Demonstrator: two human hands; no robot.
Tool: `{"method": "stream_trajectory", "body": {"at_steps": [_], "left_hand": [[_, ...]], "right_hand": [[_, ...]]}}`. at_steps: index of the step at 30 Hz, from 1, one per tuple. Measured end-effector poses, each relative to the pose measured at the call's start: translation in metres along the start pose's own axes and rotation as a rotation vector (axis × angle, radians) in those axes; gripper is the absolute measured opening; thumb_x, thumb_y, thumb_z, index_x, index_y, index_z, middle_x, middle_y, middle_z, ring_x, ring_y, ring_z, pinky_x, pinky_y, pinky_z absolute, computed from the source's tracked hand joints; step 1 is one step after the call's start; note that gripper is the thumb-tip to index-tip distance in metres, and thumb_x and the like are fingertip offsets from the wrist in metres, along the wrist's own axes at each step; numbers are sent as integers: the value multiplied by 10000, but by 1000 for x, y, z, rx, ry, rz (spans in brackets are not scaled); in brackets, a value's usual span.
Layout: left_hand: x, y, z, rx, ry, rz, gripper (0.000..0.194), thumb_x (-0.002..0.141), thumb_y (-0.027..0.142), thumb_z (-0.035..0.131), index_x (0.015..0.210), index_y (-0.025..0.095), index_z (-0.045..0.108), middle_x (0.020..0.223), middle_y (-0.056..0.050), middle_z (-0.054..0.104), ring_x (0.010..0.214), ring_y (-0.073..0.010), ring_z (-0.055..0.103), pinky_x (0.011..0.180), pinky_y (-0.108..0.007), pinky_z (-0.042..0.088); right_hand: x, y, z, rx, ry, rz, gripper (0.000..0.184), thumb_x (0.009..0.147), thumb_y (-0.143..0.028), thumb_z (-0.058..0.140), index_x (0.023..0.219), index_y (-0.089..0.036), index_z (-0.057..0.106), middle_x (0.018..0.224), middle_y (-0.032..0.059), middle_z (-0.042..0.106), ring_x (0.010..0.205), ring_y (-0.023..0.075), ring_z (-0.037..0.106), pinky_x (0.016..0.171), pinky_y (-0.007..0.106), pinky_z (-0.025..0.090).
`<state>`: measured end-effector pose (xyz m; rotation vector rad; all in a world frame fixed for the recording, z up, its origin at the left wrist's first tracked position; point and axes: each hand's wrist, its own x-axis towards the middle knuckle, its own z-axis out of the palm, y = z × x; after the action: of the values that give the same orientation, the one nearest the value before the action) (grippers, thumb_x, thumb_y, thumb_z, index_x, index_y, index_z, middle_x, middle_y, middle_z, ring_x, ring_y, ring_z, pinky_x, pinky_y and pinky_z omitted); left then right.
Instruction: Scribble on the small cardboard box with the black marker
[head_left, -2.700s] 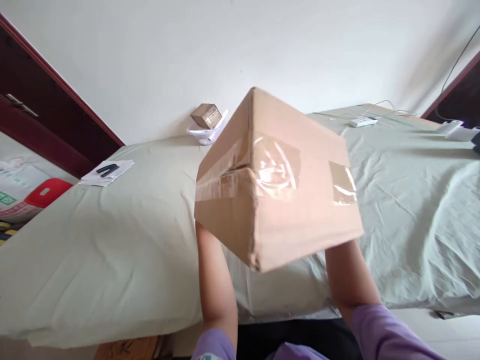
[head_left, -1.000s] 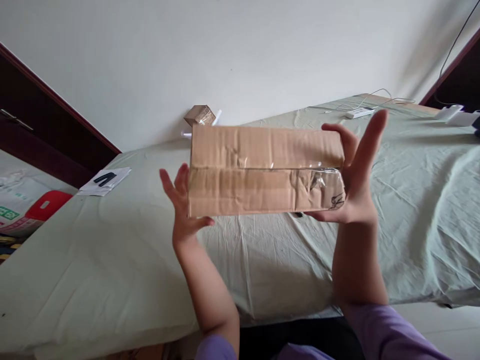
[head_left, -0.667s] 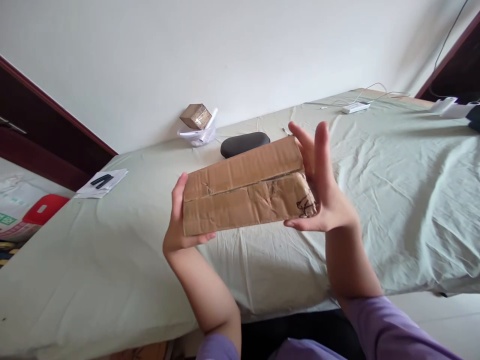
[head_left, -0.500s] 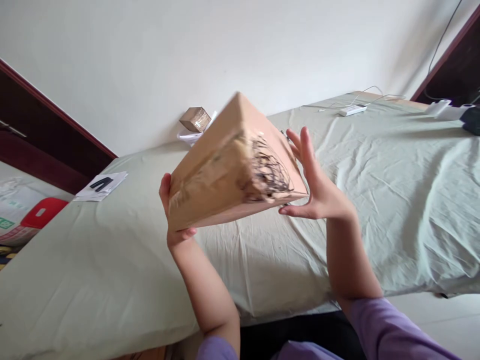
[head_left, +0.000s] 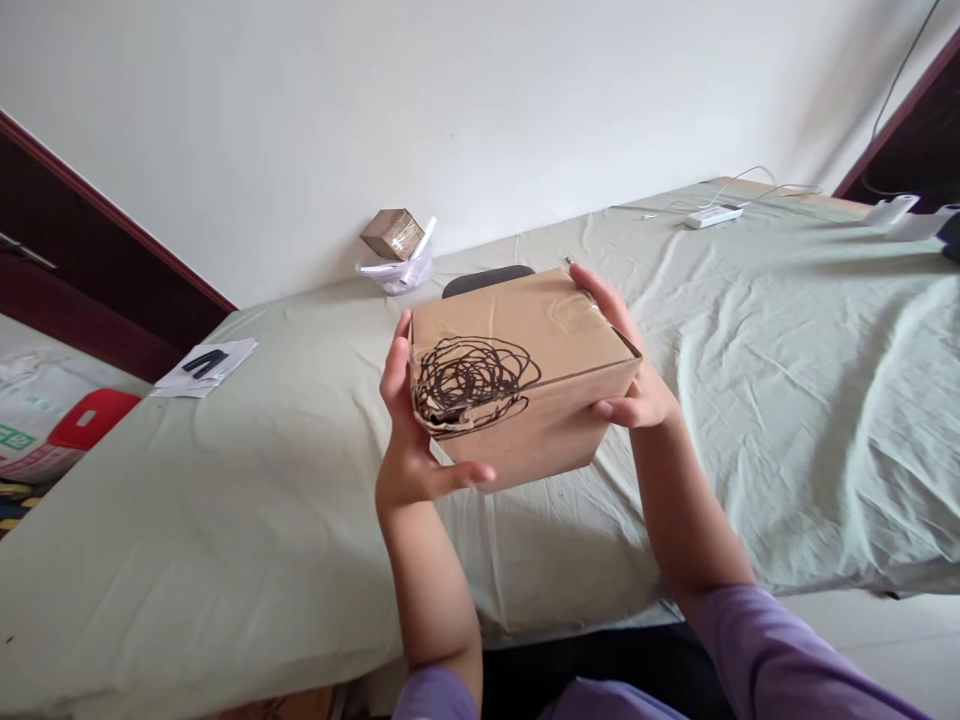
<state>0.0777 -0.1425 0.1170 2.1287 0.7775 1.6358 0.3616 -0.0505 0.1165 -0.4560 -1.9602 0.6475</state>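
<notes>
A brown cardboard box (head_left: 525,410) is held up in front of me, over the cloth-covered table. Black scribbles cover its left corner, where the cardboard is torn. My left hand (head_left: 416,450) grips the left end, its thumb lying along the lower front face. At the right end, my right hand (head_left: 630,370) is closed round the box, thumb on the front face and fingers over the top corner. Behind the box, a dark rounded object (head_left: 487,281) shows only in part.
Against the wall, a small taped carton (head_left: 392,234) rests on a pale plastic basket (head_left: 405,276). Papers (head_left: 225,362) with a black item (head_left: 205,363) lie at left. A white power strip (head_left: 714,217) with cables is at the back right. The pale green cloth (head_left: 300,560) is wrinkled.
The box has been turned so its scribbled corner has gone from right to left, and it sits lower. My right hand, fingers spread before, has closed on its right end.
</notes>
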Motion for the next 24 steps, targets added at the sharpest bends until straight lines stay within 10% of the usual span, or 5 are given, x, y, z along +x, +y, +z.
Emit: {"method": "stream_trajectory", "body": {"at_steps": [8, 14, 24], "left_hand": [[4, 12, 10, 185, 105, 64, 703, 850, 688, 810, 1404, 385, 500, 1819, 28, 199, 1757, -416, 26, 1375, -718, 231], [4, 2, 0, 143, 58, 220, 429, 811, 487, 912, 1043, 313, 595, 1665, 0, 436, 1684, -348, 338, 1376, -688, 270], [-1, -21, -15, 200, 49, 172, 513, 867, 628, 811, 1184, 312, 560, 1697, -96, 386, 1656, -360, 379, 1305, -628, 416]], "right_hand": [[2, 0, 1, 68, -70, 12, 1451, 591, -933, 753, 1772, -324, 170, 1840, 45, 255, 1708, 473, 197, 1343, 675, 340], [-1, -4, 3, 96, -58, -86, 1310, 673, -838, 809, 1743, -297, 281, 1807, 82, 317, 1708, 462, 197, 1369, 629, 291], [-1, 4, 11, 165, -86, -27, 1189, 757, -757, 859, 1740, -363, 318, 1812, 65, 348, 1645, 430, 373, 1323, 583, 396]]}}
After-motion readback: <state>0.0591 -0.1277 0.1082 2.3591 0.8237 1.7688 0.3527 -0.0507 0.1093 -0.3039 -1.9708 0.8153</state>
